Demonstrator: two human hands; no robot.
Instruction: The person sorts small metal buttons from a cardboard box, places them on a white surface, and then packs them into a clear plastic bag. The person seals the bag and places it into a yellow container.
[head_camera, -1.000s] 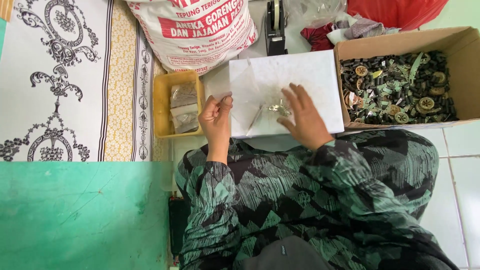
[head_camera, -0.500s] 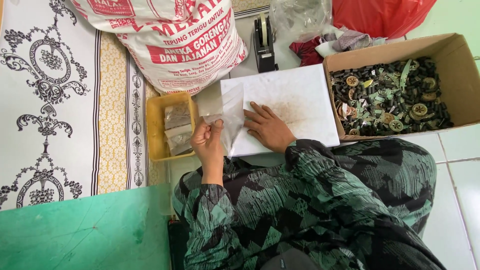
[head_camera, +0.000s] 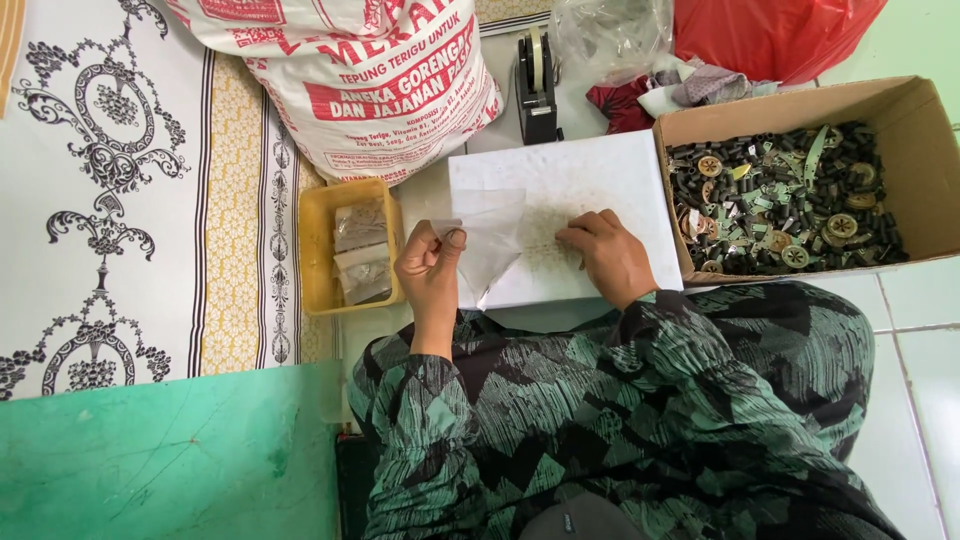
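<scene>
Middle of the frame: left hand (head_camera: 432, 265) pinches a small clear plastic bag (head_camera: 490, 240) over a white board (head_camera: 590, 175), right hand (head_camera: 607, 255) flat on the board. Yellow tray (head_camera: 318, 250) sits left, cardboard box (head_camera: 905, 130) of small parts right, big printed sack (head_camera: 370, 80) and a tape dispenser (head_camera: 537, 85) up top.

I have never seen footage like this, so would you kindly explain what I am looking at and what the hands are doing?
There is no machine here: a camera worn on a person's head looks down at their own two bare hands. The left hand pinches a small clear plastic bag. The right hand rests flat on a white board. To the right stands a cardboard box of small dark and brass-coloured parts. To the left is a yellow tray of filled packets, with a printed sack and a tape dispenser behind.
</scene>
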